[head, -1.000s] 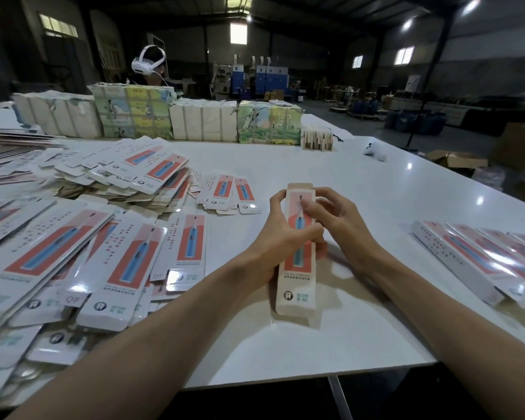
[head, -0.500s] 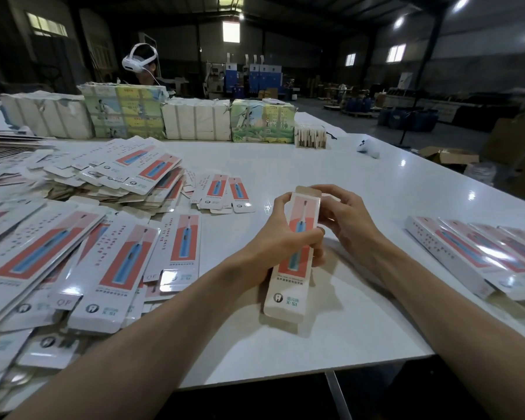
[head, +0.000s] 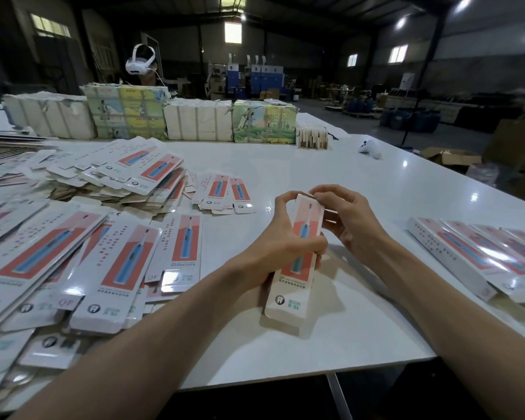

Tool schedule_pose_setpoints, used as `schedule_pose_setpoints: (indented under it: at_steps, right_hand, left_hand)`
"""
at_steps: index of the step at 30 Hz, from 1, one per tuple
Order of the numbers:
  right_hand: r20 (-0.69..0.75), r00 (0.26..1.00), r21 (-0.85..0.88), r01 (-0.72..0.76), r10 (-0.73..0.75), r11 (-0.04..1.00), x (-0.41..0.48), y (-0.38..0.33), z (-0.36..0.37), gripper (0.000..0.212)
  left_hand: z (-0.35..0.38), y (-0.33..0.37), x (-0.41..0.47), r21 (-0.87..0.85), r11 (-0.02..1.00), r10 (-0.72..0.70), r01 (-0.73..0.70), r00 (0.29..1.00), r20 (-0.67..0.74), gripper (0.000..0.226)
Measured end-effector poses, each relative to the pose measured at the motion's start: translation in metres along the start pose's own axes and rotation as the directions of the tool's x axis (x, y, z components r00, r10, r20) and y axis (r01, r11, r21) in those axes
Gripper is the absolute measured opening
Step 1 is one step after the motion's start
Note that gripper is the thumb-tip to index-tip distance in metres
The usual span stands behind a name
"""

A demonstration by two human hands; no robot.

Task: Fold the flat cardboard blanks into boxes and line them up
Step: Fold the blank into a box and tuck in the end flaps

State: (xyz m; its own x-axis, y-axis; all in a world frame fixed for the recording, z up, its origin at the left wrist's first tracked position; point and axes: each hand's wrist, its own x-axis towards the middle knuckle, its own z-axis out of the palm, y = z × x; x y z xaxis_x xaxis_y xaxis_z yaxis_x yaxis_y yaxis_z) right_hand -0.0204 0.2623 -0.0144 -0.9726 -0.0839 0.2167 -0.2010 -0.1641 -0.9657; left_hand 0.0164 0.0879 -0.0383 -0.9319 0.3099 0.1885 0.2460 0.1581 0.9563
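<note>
A long white box (head: 291,277) printed with a blue toothbrush on red stands tilted on the white table (head: 285,165), its near end touching the surface. My left hand (head: 281,237) grips its middle, thumb across the front. My right hand (head: 346,219) pinches the flap at its far top end. Flat blanks (head: 122,262) of the same print lie heaped on the left. Folded boxes (head: 473,256) lie side by side in a row at the right.
Wrapped bundles of white and illustrated packs (head: 194,122) line the table's far side. A person wearing a white headset (head: 140,63) sits behind them. A white controller (head: 370,148) lies at the far right. The table's near edge runs below my forearms.
The box has tilted further, its top end leaning right. My right hand's fingers have closed in on the top flap. The view has shifted slightly.
</note>
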Motion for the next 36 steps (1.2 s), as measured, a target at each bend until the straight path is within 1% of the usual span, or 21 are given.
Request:
schedule_pose_setpoints:
  at_steps: [4, 7, 12, 16, 18, 21, 24, 27, 31, 34, 36]
  right_hand:
    - [0.022, 1.0, -0.009, 0.003, -0.003, 1.0, -0.0004, -0.0011, -0.0014, 0.016]
    - [0.032, 0.999, -0.027, 0.011, -0.01, 1.0, -0.0018, -0.0019, -0.0021, 0.019]
    - [0.011, 0.999, -0.095, 0.046, -0.046, 0.994, -0.0034, -0.003, -0.0022, 0.023]
    - [-0.012, 0.999, -0.155, 0.045, -0.047, 0.987, -0.0036, -0.0036, -0.0021, 0.026]
    - [-0.036, 0.998, -0.158, 0.046, -0.052, 0.986, -0.0036, -0.0032, -0.001, 0.026]
    - [-0.057, 0.996, -0.157, 0.052, -0.062, 0.986, -0.0041, -0.0029, 0.0001, 0.026]
    - [-0.034, 0.997, -0.148, 0.058, -0.064, 0.987, -0.0052, -0.0045, -0.0007, 0.028]
    - [-0.008, 0.998, -0.157, 0.055, -0.057, 0.986, -0.0055, -0.0059, -0.0014, 0.027]
    - [0.002, 0.997, -0.2, 0.07, -0.071, 0.977, -0.004, -0.0067, -0.0009, 0.027]
    - [0.007, 0.998, -0.191, 0.069, -0.069, 0.979, -0.004, -0.0051, -0.0013, 0.027]
    - [0.024, 0.998, -0.153, 0.067, -0.064, 0.986, -0.0038, -0.0041, -0.0011, 0.025]
  left_hand:
    - [0.0, -0.0004, 0.0001, -0.007, 1.0, -0.006, 0.006, 1.0, -0.009, 0.09]
    - [0.0002, 0.0005, -0.0004, -0.009, 1.0, 0.005, -0.005, 1.0, -0.001, 0.097]
    - [-0.002, 0.0024, 0.0, -0.027, 1.0, -0.004, 0.005, 1.0, 0.026, 0.105]
    - [-0.0027, 0.0037, -0.0013, 0.018, 0.999, 0.025, -0.026, 0.997, 0.067, 0.106]
    - [-0.0029, 0.0041, -0.0025, 0.016, 0.999, 0.038, -0.039, 0.997, 0.073, 0.104]
    - [-0.0013, 0.0057, -0.0048, 0.008, 1.0, 0.021, -0.021, 0.998, 0.055, 0.091]
    - [0.0009, 0.0065, -0.0043, 0.042, 0.999, 0.001, -0.002, 1.0, 0.02, 0.084]
    - [0.003, 0.0065, -0.0031, 0.033, 0.999, -0.019, 0.019, 1.0, -0.001, 0.083]
    - [0.0018, 0.0071, -0.0029, 0.016, 0.999, -0.044, 0.044, 0.999, -0.02, 0.095]
    - [0.0006, 0.0084, -0.0041, 0.024, 0.999, -0.048, 0.049, 0.999, -0.014, 0.087]
    - [0.0003, 0.0092, -0.0044, 0.001, 0.999, -0.046, 0.046, 0.999, -0.027, 0.083]
